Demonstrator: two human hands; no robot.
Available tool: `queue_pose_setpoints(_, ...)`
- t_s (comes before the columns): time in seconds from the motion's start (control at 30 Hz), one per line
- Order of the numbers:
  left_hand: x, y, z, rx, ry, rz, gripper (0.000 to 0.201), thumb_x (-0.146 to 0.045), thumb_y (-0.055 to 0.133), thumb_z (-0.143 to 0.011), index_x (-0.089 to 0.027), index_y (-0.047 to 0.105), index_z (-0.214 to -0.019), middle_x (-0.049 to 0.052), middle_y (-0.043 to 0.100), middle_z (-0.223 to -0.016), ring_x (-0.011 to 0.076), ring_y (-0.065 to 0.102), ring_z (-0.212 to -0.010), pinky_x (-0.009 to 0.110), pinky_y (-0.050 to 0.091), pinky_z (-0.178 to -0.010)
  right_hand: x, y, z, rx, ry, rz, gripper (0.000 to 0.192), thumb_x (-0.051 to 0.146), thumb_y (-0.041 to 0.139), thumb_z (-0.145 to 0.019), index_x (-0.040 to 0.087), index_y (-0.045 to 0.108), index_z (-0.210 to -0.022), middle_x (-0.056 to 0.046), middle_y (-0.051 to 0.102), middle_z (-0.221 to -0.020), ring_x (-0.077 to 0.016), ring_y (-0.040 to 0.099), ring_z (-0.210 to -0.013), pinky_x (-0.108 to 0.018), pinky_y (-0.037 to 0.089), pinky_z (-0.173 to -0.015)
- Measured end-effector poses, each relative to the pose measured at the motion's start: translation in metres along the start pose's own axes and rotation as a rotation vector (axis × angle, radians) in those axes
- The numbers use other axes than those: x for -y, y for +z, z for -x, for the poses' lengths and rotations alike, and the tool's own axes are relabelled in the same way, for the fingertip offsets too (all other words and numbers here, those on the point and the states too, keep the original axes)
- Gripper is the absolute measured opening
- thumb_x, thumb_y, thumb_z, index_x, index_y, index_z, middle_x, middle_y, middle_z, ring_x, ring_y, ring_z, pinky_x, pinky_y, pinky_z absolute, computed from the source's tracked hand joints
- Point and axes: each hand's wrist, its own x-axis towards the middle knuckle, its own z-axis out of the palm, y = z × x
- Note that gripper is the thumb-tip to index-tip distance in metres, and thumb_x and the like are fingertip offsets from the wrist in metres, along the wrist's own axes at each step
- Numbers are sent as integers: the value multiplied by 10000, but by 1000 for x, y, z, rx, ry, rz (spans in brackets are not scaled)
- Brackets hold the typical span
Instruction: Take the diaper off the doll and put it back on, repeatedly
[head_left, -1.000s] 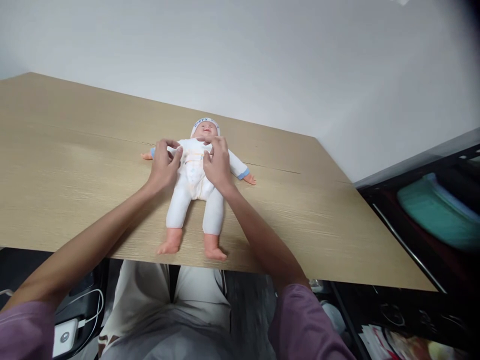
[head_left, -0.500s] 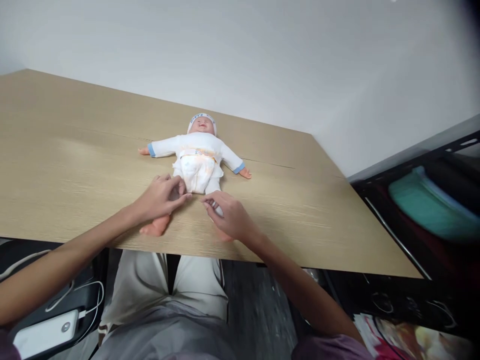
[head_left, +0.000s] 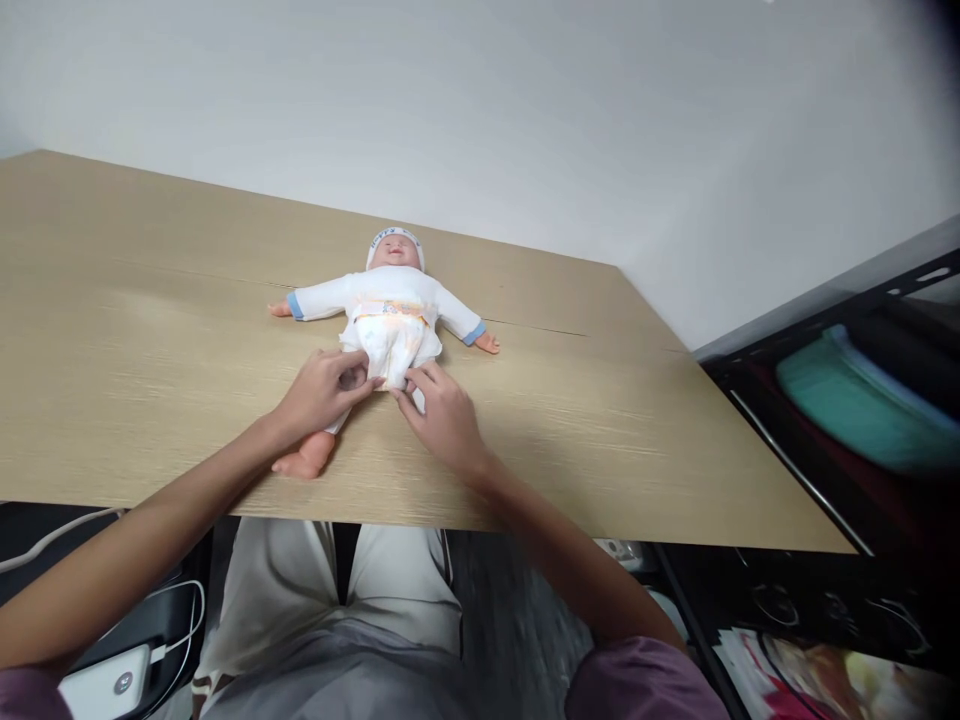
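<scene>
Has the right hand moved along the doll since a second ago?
Yes. The right hand has come down from the doll's chest to its lower end, toward the near table edge, fingertips now at the diaper.

Short mauve sleeves (head_left: pixel 637 680) at both upper arms; forearms bare; light beige trousers (head_left: pixel 337 610).

I can make out blue lettering across the band of the doll's white cap (head_left: pixel 394 236), just above centre of the frame, but it is too small for me to read. Nothing else carries legible text.
</scene>
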Motion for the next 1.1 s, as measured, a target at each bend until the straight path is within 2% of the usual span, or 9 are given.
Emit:
queue_pose_setpoints(0.17,-2,-1,2,-43,45,69,278,-492,694,-1061,-233,684,-961,110,737,-1327,307,704,-1168,440,534,-1038,-1,0,6,-47,-44,-49,128,322,694,-1111,254,741,-1209,-123,743,-1302,-338,717,-1196,-467,586,-992)
queue_pose_setpoints(0.23,-2,-2,2,-38,57,85,277,-488,685,-1074,-230,681,-972,104,744,-1312,304,706,-1164,431,530,-1042,0,1,6,-59,-63,-61,157,334,702,-1106,245,731,-1232,-136,746,-1360,-353,705,-1240,-492,583,-1038)
queue_pose_setpoints(0.33,-1,-2,1,-13,61,87,328,-512,677,-1083,-231,638,-918,61,739,-1075,269,678,-993,396,512,-934,1,2,6,-45,-72,-60,188,357,699,-1106,226,707,-1241,-141,773,-1335,-359,701,-1207,-500,572,-1034)
queue_pose_setpoints(0.43,-1,-3,0,3,12,84,359,-519,708,-1051,-232,584,-874,0,626,-854,214,554,-797,358,433,-786,2,3,5,-26,-33,-69,194,373,706,-1091,227,689,-1217,-130,795,-1211,-360,709,-1173,-483,562,-1004)
queue_pose_setpoints(0.53,2,-1,1,-13,-89,132,353,-532,791,-979,-240,595,-952,-37,553,-779,189,476,-726,334,363,-705,1,4,1,-46,67,-143,231,386,758,-1031,242,657,-1181,-106,798,-1149,-322,734,-1048,-438,561,-923)
queue_pose_setpoints(0.67,11,6,3,-114,-202,333,498,-509,920,-865,-252,533,-1045,-35,612,-892,162,507,-736,309,389,-698,-1,3,-3,-109,217,-357,351,421,789,-971,259,577,-1199,-46,809,-1121,-199,642,-705,-370,527,-750)
queue_pose_setpoints(0.73,17,9,3,-158,-238,420,584,-492,968,-817,-257,496,-1069,-20,649,-979,150,537,-755,301,416,-711,-3,1,-3,-148,245,-420,380,451,800,-969,259,569,-1201,-32,815,-1090,-180,602,-655,-361,516,-723)
queue_pose_setpoints(0.87,19,11,5,-173,-309,445,646,-496,1011,-769,-250,566,-1166,30,740,-1093,205,685,-889,341,516,-788,-4,-4,0,-194,261,-376,308,480,823,-981,257,648,-1102,-66,848,-1138,-214,677,-767,-386,539,-790)
queue_pose_setpoints(1.1,9,6,10,-142,-286,334,510,-564,968,-837,-237,738,-1154,90,835,-1184,316,787,-1080,449,598,-939,-5,-10,-1,-131,199,-229,213,474,811,-1034,267,760,-1021,-47,873,-1029,-277,719,-875,-448,527,-902)
